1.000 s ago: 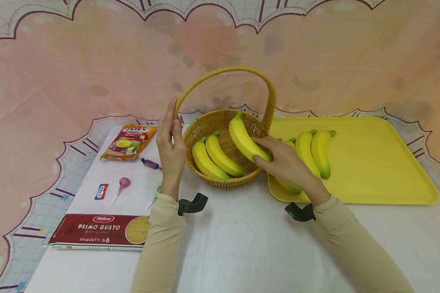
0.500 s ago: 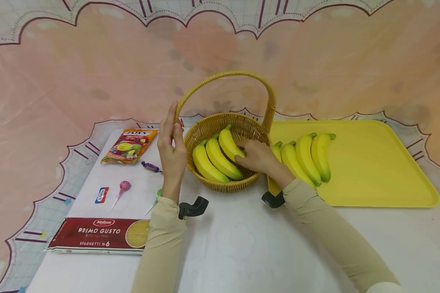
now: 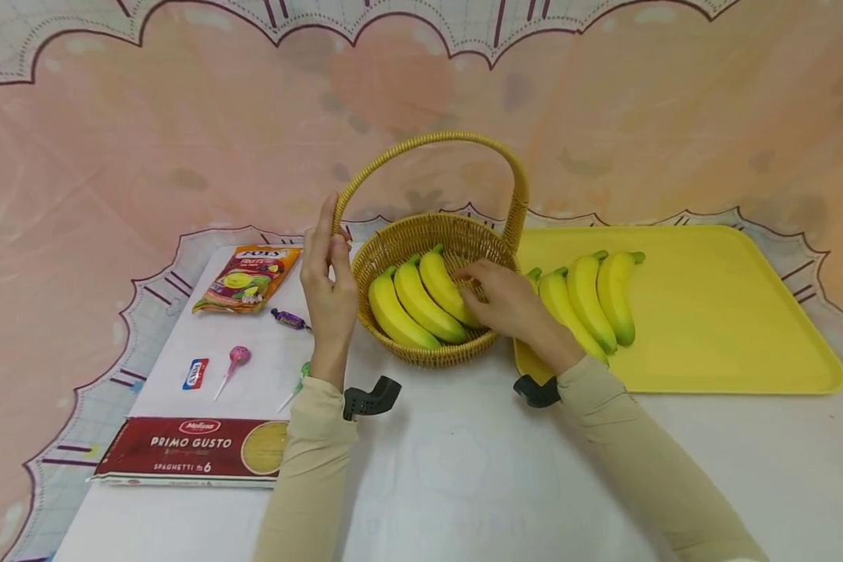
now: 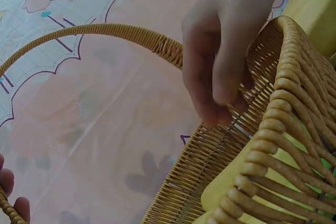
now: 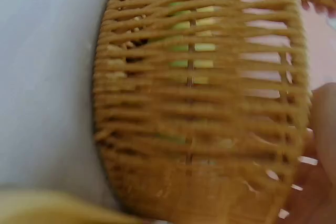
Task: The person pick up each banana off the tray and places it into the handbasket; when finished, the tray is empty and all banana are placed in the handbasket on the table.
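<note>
A woven wicker basket (image 3: pixel 428 357) with a tall arched handle stands mid-table in the head view, three bananas (image 3: pixel 413 303) lying side by side in it. My left hand (image 3: pixel 329 285) holds the handle's left side between thumb and fingers. Over the basket's right part is my right hand (image 3: pixel 509 304), fingers loosely bent beside the rightmost banana, with nothing seen in its grasp. The left wrist view shows this right hand (image 4: pixel 226 45) reaching down inside the rim. In the right wrist view, the basket wall (image 5: pixel 199 103) hides most of the bananas.
Several more bananas (image 3: pixel 590 300) lie on a yellow tray (image 3: pixel 730 312) right of the basket. At left are a candy bag (image 3: pixel 247 279), a purple-wrapped candy (image 3: pixel 289 319), a pink lollipop (image 3: pixel 237 359), a green lollipop (image 3: pixel 302 376), a small packet (image 3: pixel 195 374) and a spaghetti pack (image 3: pixel 190 453).
My right hand lowered a third banana into the basket beside the other two, let go, and drew slightly right. My left hand stayed on the handle.
</note>
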Action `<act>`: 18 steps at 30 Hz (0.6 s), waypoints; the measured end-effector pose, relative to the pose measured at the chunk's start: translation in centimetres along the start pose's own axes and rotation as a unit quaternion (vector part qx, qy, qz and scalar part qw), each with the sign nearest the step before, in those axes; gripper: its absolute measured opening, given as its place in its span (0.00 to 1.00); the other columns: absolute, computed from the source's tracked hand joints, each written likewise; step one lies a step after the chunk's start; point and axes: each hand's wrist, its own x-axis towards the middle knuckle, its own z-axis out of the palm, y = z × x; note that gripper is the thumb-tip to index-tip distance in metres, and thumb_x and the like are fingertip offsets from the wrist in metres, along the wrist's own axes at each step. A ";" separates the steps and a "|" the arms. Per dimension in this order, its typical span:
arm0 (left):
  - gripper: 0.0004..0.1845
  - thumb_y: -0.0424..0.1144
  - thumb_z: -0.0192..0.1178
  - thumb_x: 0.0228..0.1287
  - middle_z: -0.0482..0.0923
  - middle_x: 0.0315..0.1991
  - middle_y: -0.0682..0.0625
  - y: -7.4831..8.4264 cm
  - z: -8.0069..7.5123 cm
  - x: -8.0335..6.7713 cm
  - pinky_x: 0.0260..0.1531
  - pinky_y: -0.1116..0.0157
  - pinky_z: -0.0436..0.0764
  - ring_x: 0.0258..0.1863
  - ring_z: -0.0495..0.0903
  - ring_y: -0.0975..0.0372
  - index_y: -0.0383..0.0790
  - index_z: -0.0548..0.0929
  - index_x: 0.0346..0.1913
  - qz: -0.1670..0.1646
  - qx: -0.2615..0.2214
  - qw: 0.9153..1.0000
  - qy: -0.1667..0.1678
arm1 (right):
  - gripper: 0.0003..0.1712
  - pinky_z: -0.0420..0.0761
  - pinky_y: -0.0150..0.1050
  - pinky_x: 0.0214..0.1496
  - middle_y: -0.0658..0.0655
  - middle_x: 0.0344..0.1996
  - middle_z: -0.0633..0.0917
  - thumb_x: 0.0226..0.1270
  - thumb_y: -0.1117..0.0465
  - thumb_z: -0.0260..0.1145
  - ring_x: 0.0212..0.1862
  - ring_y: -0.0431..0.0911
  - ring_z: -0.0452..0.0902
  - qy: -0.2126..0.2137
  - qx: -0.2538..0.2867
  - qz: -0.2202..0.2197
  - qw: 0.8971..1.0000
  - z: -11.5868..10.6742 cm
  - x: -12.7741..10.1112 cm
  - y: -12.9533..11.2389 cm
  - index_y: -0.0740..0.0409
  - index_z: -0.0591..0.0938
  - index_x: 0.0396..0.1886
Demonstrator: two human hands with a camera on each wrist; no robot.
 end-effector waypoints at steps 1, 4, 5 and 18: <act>0.21 0.37 0.45 0.74 0.63 0.34 0.62 0.0 0.0 0.0 0.34 0.70 0.62 0.33 0.62 0.66 0.49 0.70 0.67 0.000 0.000 1.000 0.000 | 0.19 0.77 0.47 0.50 0.57 0.52 0.79 0.70 0.56 0.56 0.51 0.51 0.77 0.020 0.015 0.001 1.000 -0.2 -0.4 0.3 0.58 0.78 0.56; 0.21 0.37 0.44 0.74 0.62 0.34 0.65 0.0 0.1 0.0 0.34 0.70 0.62 0.32 0.62 0.66 0.50 0.70 0.67 0.001 0.003 1.000 0.003 | 0.16 0.76 0.47 0.50 0.56 0.48 0.79 0.70 0.59 0.55 0.48 0.50 0.76 0.084 0.059 0.001 0.995 -1.0 -1.5 1.3 0.59 0.79 0.53; 0.21 0.37 0.44 0.74 0.62 0.34 0.65 0.0 0.2 0.0 0.34 0.69 0.62 0.32 0.62 0.66 0.50 0.70 0.67 0.002 0.002 1.000 0.004 | 0.15 0.76 0.47 0.51 0.56 0.47 0.79 0.70 0.59 0.54 0.48 0.50 0.76 0.104 0.071 0.002 0.992 -1.2 -1.8 1.7 0.59 0.79 0.52; 0.21 0.35 0.45 0.73 0.62 0.33 0.63 0.2 0.4 0.0 0.33 0.70 0.60 0.30 0.60 0.65 0.48 0.71 0.66 0.003 -0.004 1.000 0.012 | 0.17 0.70 0.53 0.53 0.63 0.51 0.77 0.71 0.60 0.52 0.50 0.57 0.73 0.199 0.097 0.142 0.965 -3.6 -6.7 8.7 0.64 0.76 0.53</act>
